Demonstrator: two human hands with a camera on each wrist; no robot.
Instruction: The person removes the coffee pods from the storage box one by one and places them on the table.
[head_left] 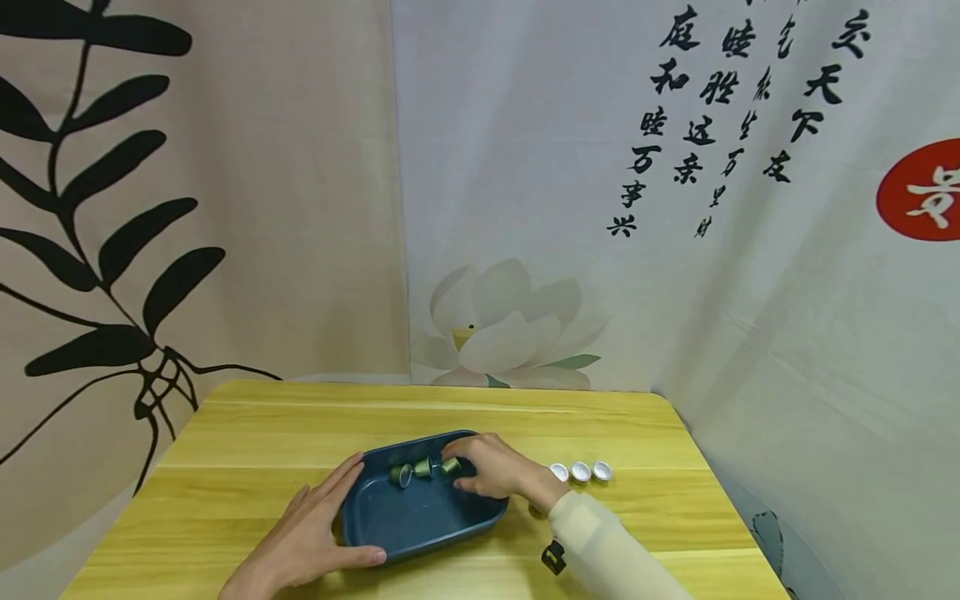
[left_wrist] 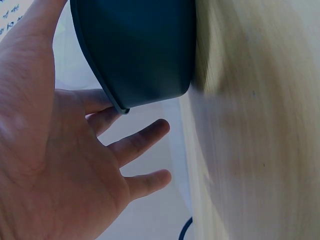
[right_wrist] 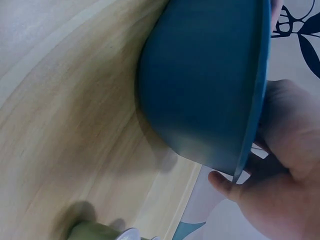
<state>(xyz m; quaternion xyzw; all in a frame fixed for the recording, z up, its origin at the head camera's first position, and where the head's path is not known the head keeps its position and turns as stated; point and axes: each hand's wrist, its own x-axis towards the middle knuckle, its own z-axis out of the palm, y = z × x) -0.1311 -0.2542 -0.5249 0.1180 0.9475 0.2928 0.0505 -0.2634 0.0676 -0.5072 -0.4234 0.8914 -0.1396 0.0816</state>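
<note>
A blue tray (head_left: 420, 537) sits at an angle on the table, and my left hand (head_left: 315, 521) holds its left end. The left thumb lies at the near rim, the fingers at the far-left corner. In the left wrist view the lower two fingers spread free of the tray wall (left_wrist: 140, 50). My right hand (head_left: 491, 467) reaches over the right end and pinches a green coffee capsule (head_left: 450, 465) inside the tray. Two more green capsules, one on the left (head_left: 401, 476) and one in the middle (head_left: 423, 467), lie on their sides there. The tray wall hides the right fingertips in the right wrist view.
Right of the tray stands a row of capsules with silver lids (head_left: 580, 472), partly behind my right wrist. A green capsule (right_wrist: 92, 231) shows at the bottom of the right wrist view. The wooden table (head_left: 300, 417) ends before a printed cloth backdrop (head_left: 510, 167).
</note>
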